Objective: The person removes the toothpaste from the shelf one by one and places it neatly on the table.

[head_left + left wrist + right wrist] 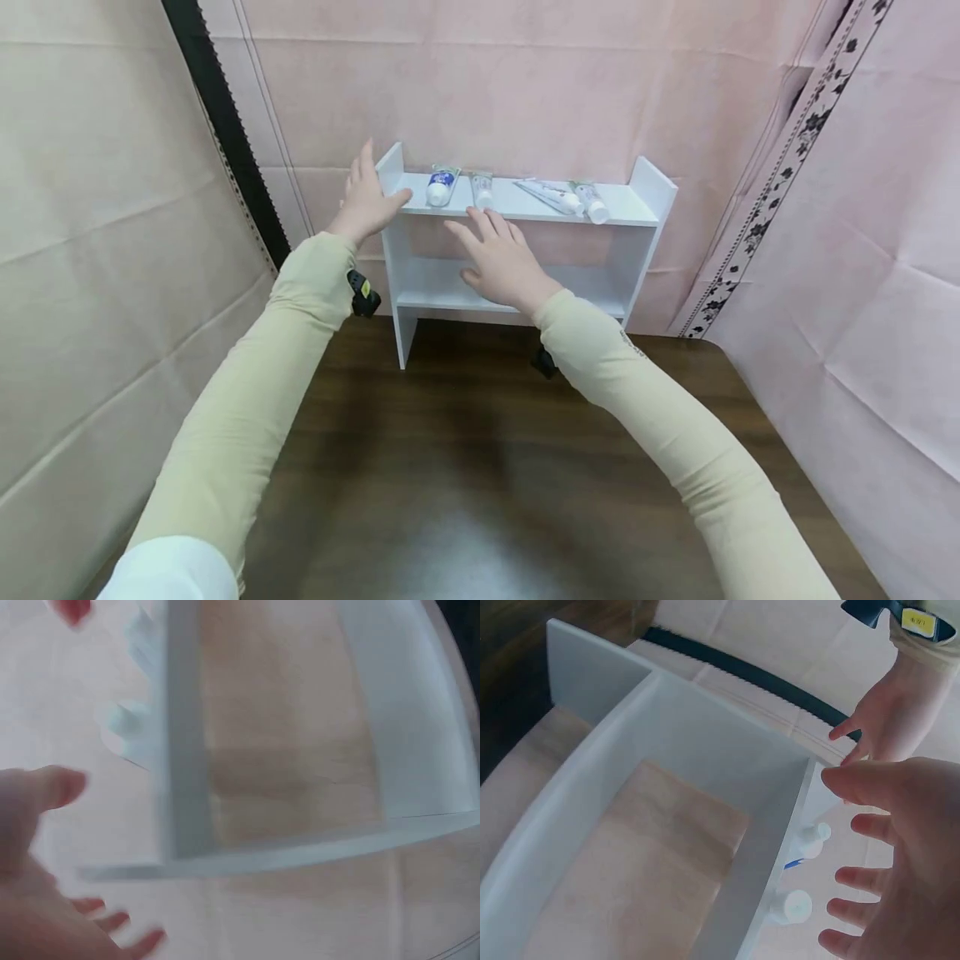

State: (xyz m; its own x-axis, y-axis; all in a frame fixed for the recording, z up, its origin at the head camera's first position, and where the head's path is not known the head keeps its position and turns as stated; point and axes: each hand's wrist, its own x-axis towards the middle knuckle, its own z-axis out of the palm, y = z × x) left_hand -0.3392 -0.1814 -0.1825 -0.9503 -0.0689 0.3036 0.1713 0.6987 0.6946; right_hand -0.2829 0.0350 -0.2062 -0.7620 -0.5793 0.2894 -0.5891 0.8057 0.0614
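A small white two-tier shelf (408,300) stands at the back of the table, and several squeeze tubes lie on its top board. At the left lies a tube with a blue label (442,183), its white cap facing forward. A smaller tube (482,190) is beside it. Farther right, a flatter tube (551,197) lies slanted next to a white-capped tube (591,202). My left hand (366,200) is raised by the shelf's left side panel, fingers spread and holding nothing. In front of the top board, my right hand (501,262) reaches with extended fingers and holds nothing.
The lower board (450,296) of the shelf sits beneath the tubes. A dark wooden table (465,467) spreads in front. Pale cloth walls (525,92) close in the back and both sides, with a black strip (232,133) at left.
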